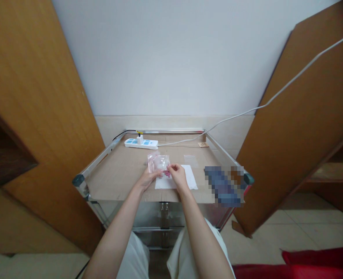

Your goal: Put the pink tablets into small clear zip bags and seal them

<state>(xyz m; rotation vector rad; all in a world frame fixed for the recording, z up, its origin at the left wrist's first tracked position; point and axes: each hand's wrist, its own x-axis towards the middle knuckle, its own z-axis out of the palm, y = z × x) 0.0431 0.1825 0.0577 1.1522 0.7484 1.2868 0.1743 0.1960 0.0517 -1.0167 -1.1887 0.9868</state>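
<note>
My left hand (148, 179) grips a small clear plastic bag (161, 161) above the cardboard-covered table top. Behind it, a second clear, pinkish bag (151, 162) leans to the left, at the same hand. The fingers of my right hand (177, 175) are pinched together at the right edge of the front bag. Small pinkish-red beads (167, 173) show between my hands; whether they lie inside the bag or on the paper below, I cannot tell. Under both hands is a white sheet of paper (190, 179). Another flat clear bag (190, 160) lies just beyond the paper.
A white power strip (147, 145) with a plug (140, 139) in it sits at the back left. Its white cable (238, 114) rises to the right. A small tan card (203, 145) lies at the back right, and a blurred dark item (222, 186) at the front right.
</note>
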